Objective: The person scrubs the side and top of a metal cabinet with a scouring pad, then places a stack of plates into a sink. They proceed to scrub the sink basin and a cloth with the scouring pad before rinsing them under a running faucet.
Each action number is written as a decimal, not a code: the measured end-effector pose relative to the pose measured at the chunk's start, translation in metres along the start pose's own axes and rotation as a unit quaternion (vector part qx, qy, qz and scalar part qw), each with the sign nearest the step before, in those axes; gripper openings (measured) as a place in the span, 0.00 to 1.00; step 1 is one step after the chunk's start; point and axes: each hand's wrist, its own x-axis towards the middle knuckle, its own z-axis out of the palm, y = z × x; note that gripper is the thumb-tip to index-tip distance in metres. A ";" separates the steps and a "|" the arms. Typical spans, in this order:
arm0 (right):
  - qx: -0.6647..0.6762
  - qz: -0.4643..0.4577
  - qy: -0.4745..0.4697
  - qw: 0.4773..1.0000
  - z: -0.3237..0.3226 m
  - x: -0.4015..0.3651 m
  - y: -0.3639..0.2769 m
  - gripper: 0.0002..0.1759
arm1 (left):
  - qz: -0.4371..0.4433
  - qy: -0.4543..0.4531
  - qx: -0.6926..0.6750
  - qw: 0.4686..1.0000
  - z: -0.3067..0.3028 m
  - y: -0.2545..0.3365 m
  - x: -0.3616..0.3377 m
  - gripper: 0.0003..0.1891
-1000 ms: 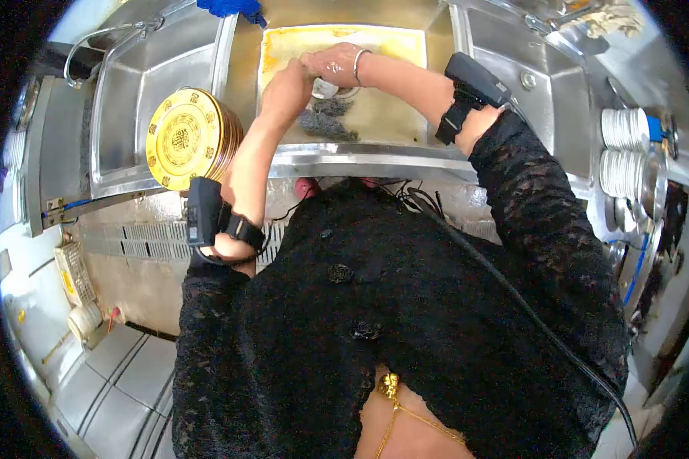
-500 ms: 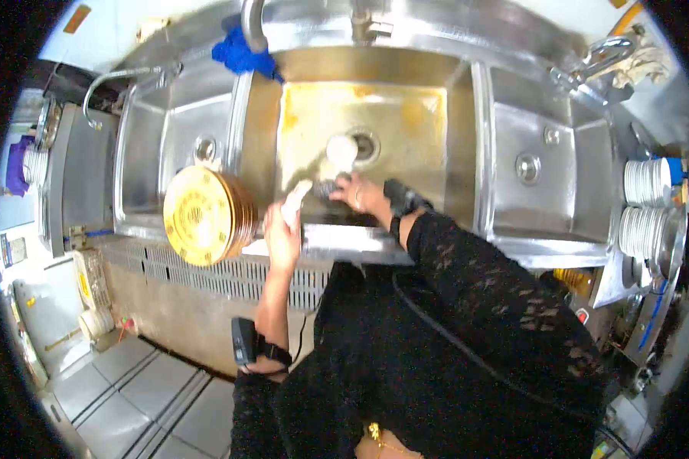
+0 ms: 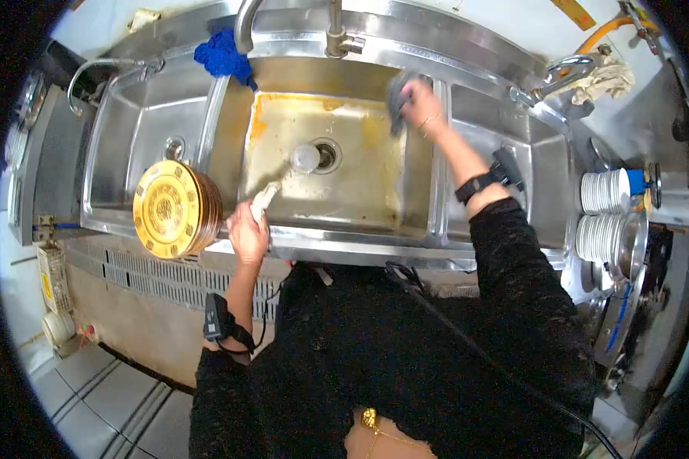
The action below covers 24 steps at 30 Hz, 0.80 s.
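In my right hand [image 3: 423, 107] is a dark grey scrubbing pad [image 3: 400, 101], smeared by motion, over the right back part of the middle sink [image 3: 344, 200]. My left hand [image 3: 247, 233] grips a whitish cloth-like thing [image 3: 263, 200] near the front left edge of that sink. A round whitish, translucent object [image 3: 305, 158] lies beside the drain [image 3: 326, 155]. Orange-brown stains mark the back and left edges of the sink floor. To the left of my left hand stands a stack of yellow patterned plates [image 3: 168, 210].
A blue cloth [image 3: 223, 57] hangs at the back left by the faucet [image 3: 335, 34]. Further basins lie left [image 3: 149, 145] and right [image 3: 505, 195]. Stacked white plates [image 3: 601, 239] stand at the far right. A beige cloth [image 3: 606, 80] lies near the right tap [image 3: 547, 84].
My right hand has moved with the grey pad from near the drain to the right back of the middle sink. The view has shifted, and the left hand still holds the whitish thing.
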 end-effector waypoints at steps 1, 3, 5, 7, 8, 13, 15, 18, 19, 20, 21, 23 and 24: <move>-0.080 0.023 0.048 0.995 -0.026 0.021 -0.005 0.19 | -0.001 -0.004 0.007 1.000 0.000 0.000 0.001 0.19; -0.120 0.063 0.089 0.987 -0.039 0.063 0.039 0.24 | -0.016 -0.014 0.015 1.000 0.000 0.001 0.001 0.20; -0.156 0.132 0.105 0.973 -0.046 0.082 0.045 0.34 | -0.014 -0.003 0.007 1.000 0.000 0.002 0.001 0.19; -0.175 0.226 0.104 0.953 -0.046 0.089 0.016 0.37 | -0.020 -0.007 0.007 1.000 -0.001 0.002 0.001 0.19; -0.196 0.165 0.109 0.960 -0.043 0.089 0.000 0.37 | -0.022 -0.011 0.005 1.000 -0.001 0.002 0.000 0.19; -0.184 -0.141 0.110 0.967 0.028 0.102 -0.063 0.35 | -0.028 -0.006 0.009 1.000 0.000 0.002 0.000 0.18; -0.115 -0.091 0.091 0.985 0.039 0.106 -0.080 0.33 | -0.020 0.003 0.005 1.000 -0.001 0.001 0.001 0.18; -0.075 -0.042 0.057 0.995 0.028 0.100 -0.106 0.31 | -0.021 -0.008 0.006 1.000 -0.001 0.000 0.001 0.18; -0.105 -0.045 0.044 0.993 0.022 0.096 -0.109 0.30 | -0.023 -0.005 0.007 1.000 -0.003 0.001 0.001 0.18; -0.119 -0.091 0.075 0.986 0.022 0.094 -0.112 0.26 | -0.022 -0.010 0.001 1.000 -0.005 0.003 0.002 0.18; -0.119 -0.094 0.076 0.986 0.019 0.097 -0.112 0.26 | -0.022 -0.016 -0.005 1.000 -0.006 0.004 0.002 0.17; -0.101 0.003 -0.040 0.994 0.010 0.100 -0.109 0.21 | -0.022 -0.007 0.002 1.000 -0.004 0.004 0.001 0.17; -0.123 0.007 0.016 0.992 0.012 0.100 -0.099 0.20 | -0.014 -0.002 0.001 1.000 -0.005 0.004 0.001 0.17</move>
